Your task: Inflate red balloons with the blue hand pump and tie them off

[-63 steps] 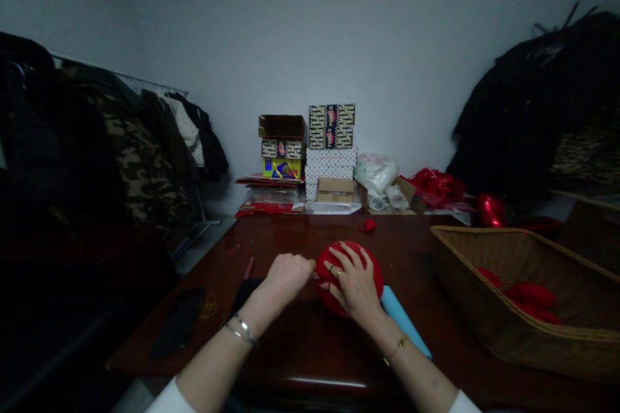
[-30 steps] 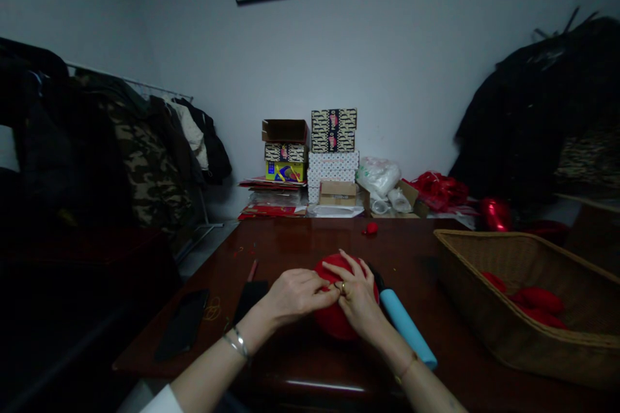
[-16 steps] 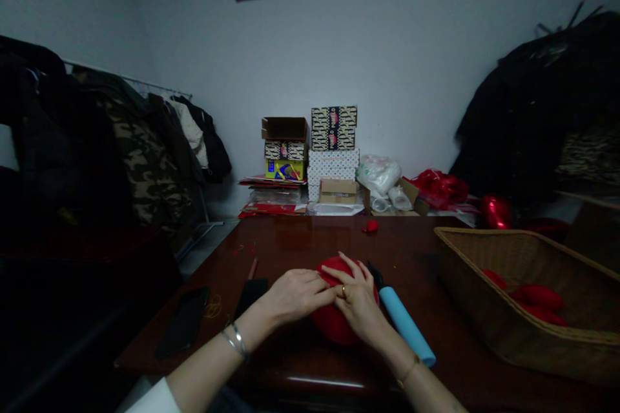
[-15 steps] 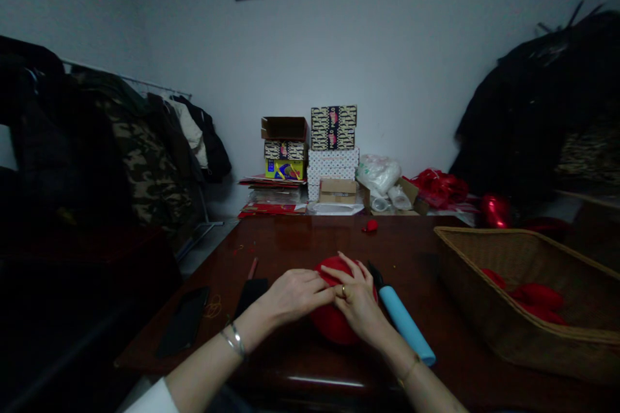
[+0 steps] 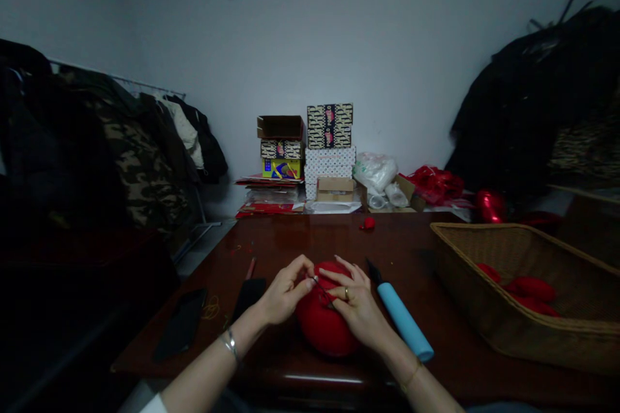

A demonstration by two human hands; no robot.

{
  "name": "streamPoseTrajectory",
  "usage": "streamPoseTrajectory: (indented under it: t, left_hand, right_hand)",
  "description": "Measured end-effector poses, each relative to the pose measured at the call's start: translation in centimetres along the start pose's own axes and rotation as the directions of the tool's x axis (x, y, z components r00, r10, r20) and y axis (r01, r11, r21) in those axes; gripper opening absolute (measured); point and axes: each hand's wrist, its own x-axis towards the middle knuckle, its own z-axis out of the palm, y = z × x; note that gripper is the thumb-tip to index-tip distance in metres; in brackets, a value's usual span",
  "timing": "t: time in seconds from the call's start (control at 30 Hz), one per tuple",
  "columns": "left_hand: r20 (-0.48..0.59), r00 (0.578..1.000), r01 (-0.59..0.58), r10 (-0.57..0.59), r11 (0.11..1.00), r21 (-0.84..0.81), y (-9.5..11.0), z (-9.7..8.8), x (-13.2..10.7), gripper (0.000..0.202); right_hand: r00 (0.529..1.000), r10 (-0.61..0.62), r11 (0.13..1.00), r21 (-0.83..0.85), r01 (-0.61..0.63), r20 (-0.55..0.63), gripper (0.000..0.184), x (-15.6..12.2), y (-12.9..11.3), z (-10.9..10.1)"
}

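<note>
A round red balloon [image 5: 327, 332] rests at the near middle of the table, between my two hands. My left hand [image 5: 285, 290] is closed, thumb and forefinger pinching the end of a thin dark strand [image 5: 321, 286] on top of the balloon. Whether that strand is the balloon's stretched neck or a string, I cannot tell. From the right, my right hand [image 5: 356, 303] grips the balloon's top, its thumb and forefinger at the strand's other end and the remaining fingers over the red surface. Just right of it lies a light blue hand pump [image 5: 404, 321] with a black nozzle.
A wicker basket [image 5: 484, 297] with red pieces inside stands at the right. Dark phones [image 5: 181, 322] and a yellow rubber band [image 5: 210, 308] lie on the left. A small red piece [image 5: 369, 223] sits near the far edge, with stacked boxes [image 5: 329, 164] behind.
My left hand has drawn back from my right fingers, and the thin strand now stretches between them. The balloon appears slightly lower and further left. My right hand stays on the balloon.
</note>
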Motion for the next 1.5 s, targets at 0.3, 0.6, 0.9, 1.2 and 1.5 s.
streamPoseTrajectory:
  t: [0.3, 0.6, 0.9, 1.2, 1.5]
  left_hand:
    - [-0.012, 0.995, -0.094, 0.096, 0.991, 0.1, -1.1, 1.3, -1.5, 0.035]
    - [-0.352, 0.93, -0.021, -0.11, 0.937, -0.349, -1.2, 4.3, -2.1, 0.047]
    - [-0.277, 0.941, 0.107, -0.196, 0.946, -0.307, -2.1, 5.7, -1.4, 0.062]
    - [-0.381, 0.897, 0.148, -0.223, 0.965, -0.215, -2.5, 7.1, -1.4, 0.006]
    - [-0.296, 0.951, 0.065, -0.094, 0.992, -0.105, -2.5, 6.9, -1.7, 0.011]
  right_hand:
    - [0.99, 0.125, 0.944, 0.315, -0.099, -0.064, 0.017, -0.5, 1.5, 0.7]
    - [0.982, 0.161, 0.924, 0.365, -0.114, -0.102, 0.019, -0.7, 1.5, 1.3]
    - [0.964, 0.123, 0.992, 0.068, -0.11, -0.236, 0.018, -0.9, 0.7, 2.8]
    - [0.961, 0.08, 0.989, -0.102, -0.11, -0.264, 0.024, -1.0, 0.4, 4.0]
    - [0.991, 0.095, 0.933, 0.355, -0.057, -0.091, 0.044, -1.1, 2.0, 1.4]
